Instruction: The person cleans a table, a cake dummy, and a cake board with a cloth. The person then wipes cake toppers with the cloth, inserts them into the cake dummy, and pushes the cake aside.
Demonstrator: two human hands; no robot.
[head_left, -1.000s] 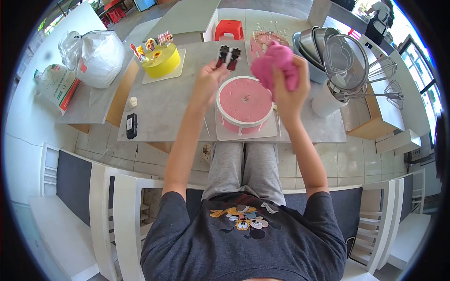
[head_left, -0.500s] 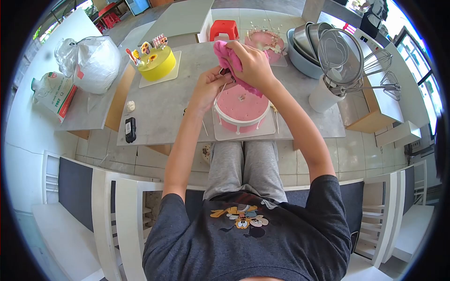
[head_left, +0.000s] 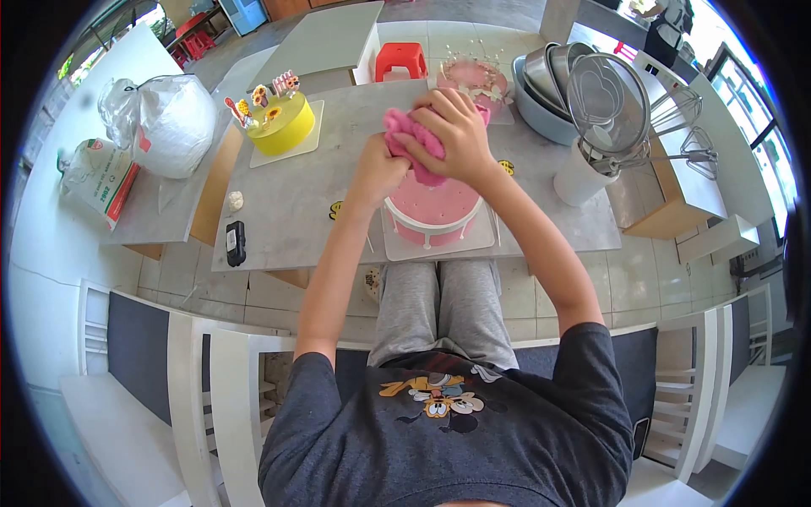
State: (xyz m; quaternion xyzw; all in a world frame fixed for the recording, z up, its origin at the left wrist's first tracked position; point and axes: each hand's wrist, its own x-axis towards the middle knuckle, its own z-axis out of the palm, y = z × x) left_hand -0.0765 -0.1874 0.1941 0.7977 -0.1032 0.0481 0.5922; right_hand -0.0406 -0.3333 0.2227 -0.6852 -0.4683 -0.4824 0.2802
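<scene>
My right hand [head_left: 452,139] is closed around a bunched pink cloth [head_left: 412,139] above the table. Against the cloth's lower left side, my left hand [head_left: 384,173] is curled shut; whatever its fingers hold is hidden. Below both hands, a round pink cake [head_left: 433,207] with white trim around its edge sits on a white square board [head_left: 439,251]. Partly showing beside my left forearm is a yellow-and-black dollar-sign piece [head_left: 336,209]. A similar dollar-sign piece [head_left: 506,166] lies near my right wrist.
A yellow cake [head_left: 283,125] with toppers stands at the back left, and another decorated pink cake [head_left: 475,78] at the back. Metal bowls [head_left: 549,80] and a white container [head_left: 583,173] of whisks and sieves stand on the right. A small black case [head_left: 236,243] lies front left.
The cloth is bunched lower, and my right hand wraps over it. My left fingers have curled in; the small dark item they pinched is no longer visible. Both dollar-sign pieces show more.
</scene>
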